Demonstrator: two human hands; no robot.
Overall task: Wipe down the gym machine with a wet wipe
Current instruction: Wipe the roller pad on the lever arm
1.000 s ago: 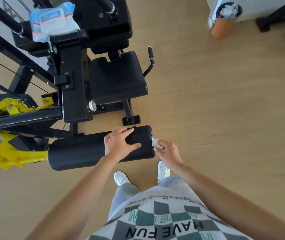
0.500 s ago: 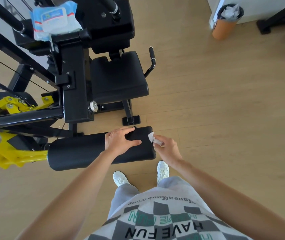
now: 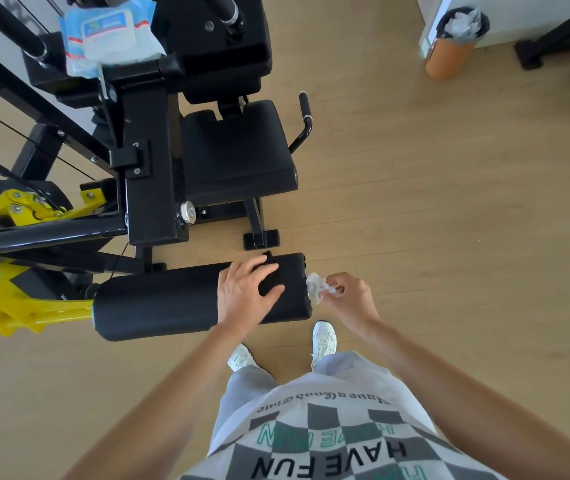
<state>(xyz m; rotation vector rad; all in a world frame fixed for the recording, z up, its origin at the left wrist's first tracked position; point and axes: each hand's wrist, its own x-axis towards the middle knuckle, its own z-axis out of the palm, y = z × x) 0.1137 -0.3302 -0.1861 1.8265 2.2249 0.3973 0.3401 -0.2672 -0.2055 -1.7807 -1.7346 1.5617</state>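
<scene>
Two hands at work: left hand (image 3: 247, 292), fingers spread flat, steadies the roller pad (image 3: 172, 303) while right hand (image 3: 347, 299) pinches the wet wipe (image 3: 315, 287) against the pad's end cap.

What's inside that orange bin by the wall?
The orange bin holds crumpled white paper at the top, inside a black liner. Anything beneath is covered.
</scene>
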